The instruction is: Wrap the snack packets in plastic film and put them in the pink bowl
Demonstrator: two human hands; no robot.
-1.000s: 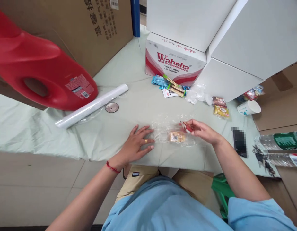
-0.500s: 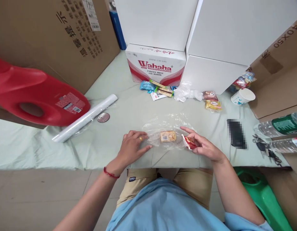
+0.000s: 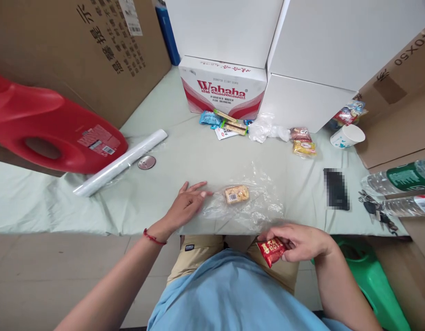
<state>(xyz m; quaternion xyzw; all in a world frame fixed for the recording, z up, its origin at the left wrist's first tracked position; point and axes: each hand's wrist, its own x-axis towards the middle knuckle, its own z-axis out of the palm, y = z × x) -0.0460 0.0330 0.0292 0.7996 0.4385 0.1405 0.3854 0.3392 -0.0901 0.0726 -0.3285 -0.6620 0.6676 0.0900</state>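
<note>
My right hand (image 3: 297,241) grips a small red snack packet (image 3: 271,251) with gold lettering, held over the table's front edge above my lap. On the table lies a clear sheet of plastic film (image 3: 257,207). A wrapped yellowish snack (image 3: 236,195) with a barcode label rests on that film. To its left, my left hand (image 3: 189,202) is by the film's left edge, fingers stretched out, holding nothing. Whether its fingertips press on the film I cannot tell.
A roll of film (image 3: 121,163) and a round metal disc (image 3: 146,162) lie left, beside a red jug (image 3: 53,133). Snack packets (image 3: 229,126) and crumpled plastic (image 3: 265,128) sit before a Wahaha box (image 3: 223,89). Rightward are a paper cup (image 3: 347,137), a blurred dark object (image 3: 337,189), keys (image 3: 379,214) and bottles (image 3: 408,177).
My right hand has drawn the red packet from the film's right side down toward me, past the table edge. My left hand has shifted slightly left.
</note>
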